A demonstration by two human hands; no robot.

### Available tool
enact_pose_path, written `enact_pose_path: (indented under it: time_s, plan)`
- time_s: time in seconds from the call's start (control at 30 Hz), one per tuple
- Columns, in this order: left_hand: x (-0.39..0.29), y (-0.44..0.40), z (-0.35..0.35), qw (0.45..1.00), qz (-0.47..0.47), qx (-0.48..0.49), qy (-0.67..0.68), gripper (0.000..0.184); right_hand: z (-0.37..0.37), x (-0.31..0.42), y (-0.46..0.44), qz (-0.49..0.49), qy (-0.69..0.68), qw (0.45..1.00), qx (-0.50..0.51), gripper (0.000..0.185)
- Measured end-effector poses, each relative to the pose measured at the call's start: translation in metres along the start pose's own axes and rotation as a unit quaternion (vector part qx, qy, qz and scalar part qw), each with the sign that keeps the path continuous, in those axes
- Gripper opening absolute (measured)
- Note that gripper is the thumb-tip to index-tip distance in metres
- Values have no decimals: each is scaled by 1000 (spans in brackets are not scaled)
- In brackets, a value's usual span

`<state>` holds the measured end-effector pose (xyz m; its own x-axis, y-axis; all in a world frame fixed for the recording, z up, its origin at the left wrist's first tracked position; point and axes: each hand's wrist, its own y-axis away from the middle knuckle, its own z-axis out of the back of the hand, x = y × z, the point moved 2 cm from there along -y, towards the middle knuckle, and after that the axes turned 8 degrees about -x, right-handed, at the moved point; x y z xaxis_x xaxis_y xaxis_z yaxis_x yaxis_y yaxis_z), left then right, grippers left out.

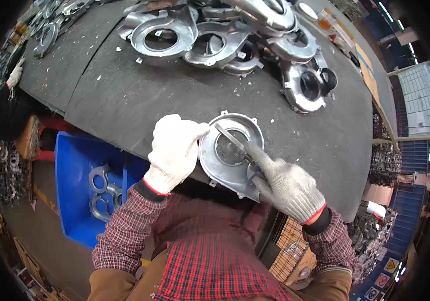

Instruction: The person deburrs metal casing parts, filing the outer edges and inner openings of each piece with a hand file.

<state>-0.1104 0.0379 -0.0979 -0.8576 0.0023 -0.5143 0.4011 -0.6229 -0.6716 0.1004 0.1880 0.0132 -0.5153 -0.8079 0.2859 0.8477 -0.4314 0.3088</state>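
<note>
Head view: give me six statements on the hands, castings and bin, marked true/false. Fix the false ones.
1. The right hand holds a thin metal tool. True.
2. The left hand is at the edge of the near casting. True.
3. Both hands are bare. False: both are gloved.
4. More castings are piled on the dark table. True.
5. The blue bin is empty. False: metal parts lie in it.
6. The blue bin is right of the near casting. False: it is to its left.
</note>
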Motion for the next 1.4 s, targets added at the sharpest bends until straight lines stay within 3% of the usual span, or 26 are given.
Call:
enact_pose_path:
  time_s: [0.4,0.6,0.7,0.8,0.83,0.9,0.97,1.03,1.13,1.2,1.33,1.4]
  plan:
    - [-5,8,6,999,-9,9,31,36,-2,-1,12,8,-40,999,32,73]
    - [-23,4,6,998,-40,19,54,38,0,-9,16,38,-47,998,-29,72]
    - [-45,13,8,992,-30,116,51,43,3,-21,18,-40,-37,998,-23,70]
    - [-62,22,-2,993,-46,54,93,44,6,-17,19,-56,-7,998,18,70]
    - [-66,23,-1,993,-48,55,94,44,-1,-24,21,-7,-18,999,-30,67]
    - [-72,22,0,989,-24,137,48,41,-5,-30,27,11,-36,998,-41,67]
    - [-83,16,0,991,-35,131,22,37,-1,-33,25,29,-54,997,-51,68]
    - [-97,-4,-7,988,-92,122,16,25,7,-40,21,-52,-1,998,-47,69]
    - [-92,-4,-19,979,-116,164,29,26,11,-53,30,-48,-22,998,-45,70]
    - [-95,-2,-28,980,-120,154,48,29,11,-60,30,-45,-14,997,-60,69]
    - [-99,0,-35,981,-109,121,105,18,19,-64,22,-15,-25,999,-42,67]
    - [-98,1,-36,981,-94,124,113,17,20,-77,28,-34,-29,999,-15,74]
